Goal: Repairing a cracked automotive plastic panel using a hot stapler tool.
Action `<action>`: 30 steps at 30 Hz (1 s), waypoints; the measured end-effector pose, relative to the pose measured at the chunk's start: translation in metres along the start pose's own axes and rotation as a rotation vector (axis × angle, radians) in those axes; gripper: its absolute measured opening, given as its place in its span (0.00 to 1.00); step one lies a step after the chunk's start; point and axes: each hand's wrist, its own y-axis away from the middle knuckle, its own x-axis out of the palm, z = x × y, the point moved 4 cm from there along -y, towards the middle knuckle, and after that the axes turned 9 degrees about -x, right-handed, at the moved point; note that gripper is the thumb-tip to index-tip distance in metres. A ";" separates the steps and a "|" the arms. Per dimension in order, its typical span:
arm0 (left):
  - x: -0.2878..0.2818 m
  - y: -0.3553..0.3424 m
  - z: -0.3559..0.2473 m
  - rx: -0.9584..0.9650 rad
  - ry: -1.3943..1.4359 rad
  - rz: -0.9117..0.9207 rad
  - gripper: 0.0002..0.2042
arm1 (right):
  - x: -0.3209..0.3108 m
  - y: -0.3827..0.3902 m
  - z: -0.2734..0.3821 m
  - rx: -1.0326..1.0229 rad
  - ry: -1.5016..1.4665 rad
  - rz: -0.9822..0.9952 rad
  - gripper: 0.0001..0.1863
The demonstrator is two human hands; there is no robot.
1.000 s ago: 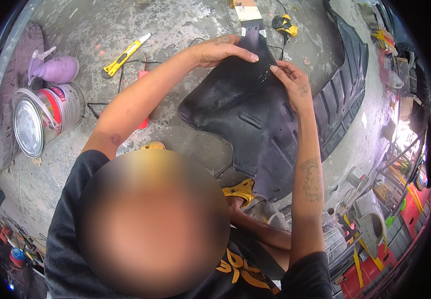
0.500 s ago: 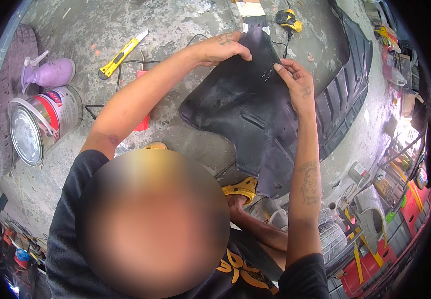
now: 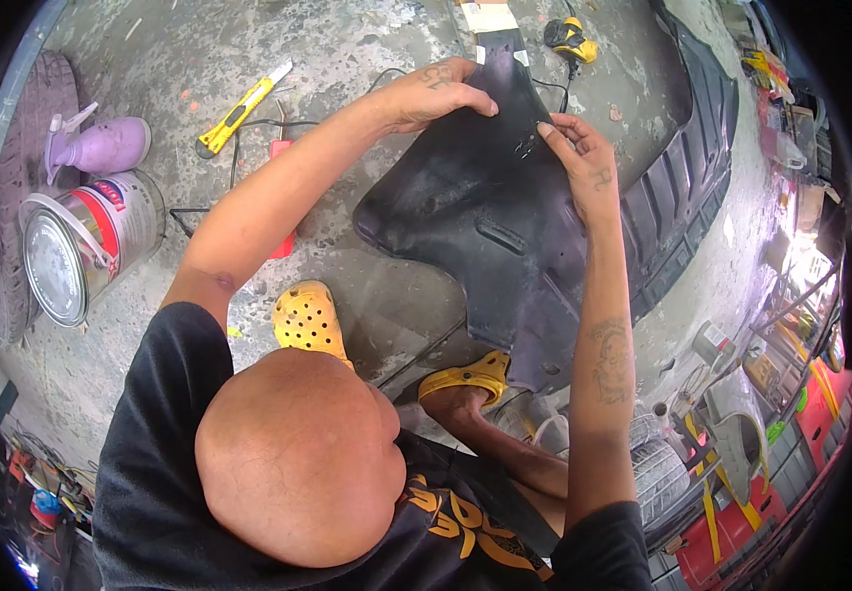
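Going from your left: one purple spray bottle [image 3: 101, 146] lies on the concrete floor [image 3: 347, 49], with one paint can [image 3: 86, 246] on its side just below it. One yellow utility knife [image 3: 240, 108] sits further right, close to your left forearm.

Your left hand [image 3: 436, 94] rests palm down on the upper edge of the black plastic panel [image 3: 490, 227], fingers spread and curled loosely over that edge rather than clenched. The panel spreads out below and between both hands, lying on the floor in front of your two yellow clogs [image 3: 309, 320].

Your right hand [image 3: 579, 158] is at the panel's upper right part, fingertips drawn together in a pinch on a small spot of its surface; you cannot tell whether anything small is held between them. One ribbed black liner [image 3: 687, 187] lies just beside the panel on the right, and one small yellow tool [image 3: 571, 37] sits above your right hand.
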 end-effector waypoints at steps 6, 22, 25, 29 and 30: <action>0.002 0.005 -0.005 0.027 -0.060 -0.060 0.29 | -0.005 0.003 0.000 0.002 -0.031 0.025 0.17; -0.074 0.142 0.022 0.278 -0.305 -0.434 0.17 | -0.075 0.031 -0.055 -0.237 0.438 -0.129 0.28; -0.068 0.164 0.033 0.202 -0.404 -0.446 0.12 | -0.105 0.017 -0.023 -0.268 0.282 -0.177 0.26; -0.046 0.164 0.075 0.169 -0.839 -0.372 0.11 | -0.148 0.008 -0.015 -0.193 0.276 -0.143 0.27; -0.041 0.157 0.097 0.118 -1.021 -0.324 0.11 | -0.143 0.009 -0.019 -0.198 0.276 -0.143 0.27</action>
